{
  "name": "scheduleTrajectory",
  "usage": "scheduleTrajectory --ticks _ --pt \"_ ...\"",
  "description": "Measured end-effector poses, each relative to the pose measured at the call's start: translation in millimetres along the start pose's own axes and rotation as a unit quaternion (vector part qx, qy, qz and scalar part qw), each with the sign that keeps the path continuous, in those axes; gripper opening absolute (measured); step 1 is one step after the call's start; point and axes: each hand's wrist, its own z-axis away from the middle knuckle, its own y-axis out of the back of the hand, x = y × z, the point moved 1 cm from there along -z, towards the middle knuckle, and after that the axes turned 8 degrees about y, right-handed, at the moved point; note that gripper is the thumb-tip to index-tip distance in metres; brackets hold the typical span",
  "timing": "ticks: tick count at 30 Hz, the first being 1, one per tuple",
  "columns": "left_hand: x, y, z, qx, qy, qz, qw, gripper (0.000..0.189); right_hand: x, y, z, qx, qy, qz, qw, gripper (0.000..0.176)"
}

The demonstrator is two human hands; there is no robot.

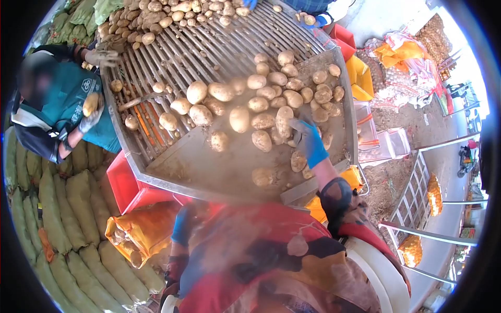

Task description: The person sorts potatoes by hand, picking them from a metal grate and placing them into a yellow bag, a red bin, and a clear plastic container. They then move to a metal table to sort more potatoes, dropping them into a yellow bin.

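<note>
My right hand (pixel 311 142), in a blue glove dirty at the fingers, reaches over the lower right part of the sorting table. Its fingers are stretched out and reach the side of an oblong, soil-marked potato (pixel 284 121); no closed grip shows. More potatoes (pixel 262 140) lie loosely around it on the metal plate (pixel 209 164). Low at my left side, my left hand (pixel 181 225), also in a blue glove, is beside the table's front edge, near an orange sack (pixel 141 229) with potatoes in it. Its fingers are blurred and partly hidden.
Slatted bars (pixel 177 57) carry more potatoes at the back. A co-worker (pixel 65 104) at the left holds a potato; another person's gloved hand shows at the top. Red bins (pixel 122 182), filled green sacks (pixel 68 208) and a metal rack (pixel 412 193) surround the table.
</note>
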Motion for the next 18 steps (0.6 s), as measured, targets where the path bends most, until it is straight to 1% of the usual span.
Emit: scheduleTrajectory --ticks 1,2,4,5,7,9,10,11,12,13,14,15,16,17,18 --pt "13 -1 2 -0.013 0.025 0.023 0.999 0.046 -3 -5 8 -0.019 -0.018 -0.098 0.995 0.042" --pt "27 -3 4 -0.024 0.050 0.046 0.997 0.045 -7 -11 15 -0.040 -0.037 -0.197 0.979 0.045" --pt "81 0 10 -0.091 0.118 0.071 0.986 0.044 -20 -36 30 -0.011 -0.060 -0.249 0.967 0.044" --pt "90 0 9 -0.096 0.072 0.078 0.990 0.044 -23 -44 34 0.004 -0.073 -0.276 0.958 0.044" --pt "101 1 5 -0.046 0.044 0.057 0.996 0.046 11 -27 26 -0.157 -0.103 -0.377 0.907 0.043" --pt "149 -12 -11 -0.035 0.018 0.155 0.987 0.048 9 -52 36 -0.130 -0.082 -0.199 0.968 0.036" --pt "173 -19 -19 -0.031 0.004 0.202 0.979 0.049 -2 -91 52 -0.013 -0.040 0.038 0.998 0.030" --pt "188 -32 -30 -0.013 0.007 0.273 0.962 0.049 15 -107 58 -0.053 -0.028 0.000 0.998 0.033" --pt "198 -46 -42 -0.014 -0.012 0.284 0.959 0.049 29 -117 62 -0.092 -0.017 -0.037 0.995 0.036" --pt "203 -60 -55 -0.014 -0.030 0.295 0.955 0.049 24 -131 66 -0.154 0.055 0.043 0.986 0.038" --pt "202 -63 -60 -0.027 -0.026 0.319 0.947 0.050 15 -144 72 -0.212 0.127 0.123 0.961 0.039" --pt "202 -67 -65 -0.038 -0.022 0.342 0.939 0.050 11 -144 71 -0.222 0.183 0.243 0.926 0.040" --pt "200 -65 -69 -0.061 0.007 0.379 0.923 0.050 7 -145 70 -0.218 0.239 0.358 0.876 0.041" --pt "198 -63 -70 -0.073 0.034 0.409 0.909 0.049 4 -133 64 -0.165 0.273 0.503 0.803 0.042" --pt "195 -60 -72 -0.083 0.061 0.439 0.893 0.048 4 -121 57 -0.108 0.298 0.633 0.707 0.043"
